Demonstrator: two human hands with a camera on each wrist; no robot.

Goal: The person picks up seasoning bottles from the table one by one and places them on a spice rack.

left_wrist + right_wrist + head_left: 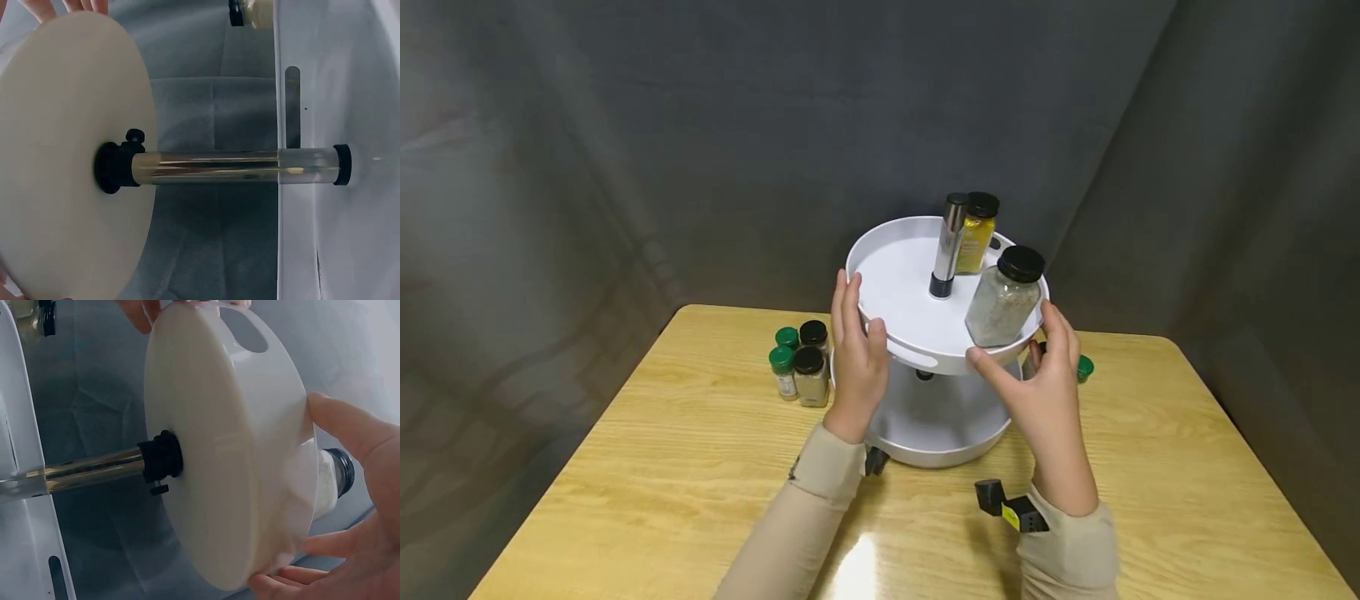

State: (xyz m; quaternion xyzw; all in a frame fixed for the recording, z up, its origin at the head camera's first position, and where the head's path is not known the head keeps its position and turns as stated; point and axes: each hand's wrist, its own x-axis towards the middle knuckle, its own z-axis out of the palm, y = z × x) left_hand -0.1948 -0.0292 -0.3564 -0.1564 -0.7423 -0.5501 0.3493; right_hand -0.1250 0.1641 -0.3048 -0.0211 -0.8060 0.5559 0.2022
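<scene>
1. The upper tray (pixel 895 287) was slightly right of the frame's middle, above the lower tray (pixel 928 417); a metal pole (pixel 212 167) carried it.
2. The left hand (pixel 859 371) touched its left side with straight fingers; the right hand (pixel 1048 408), spread wide, touched its right front, probably for steadying.
3. The big jar (pixel 1000 308) and yellow jar (pixel 975 242) stood rightwards, so perhaps this side was heavier.
</scene>
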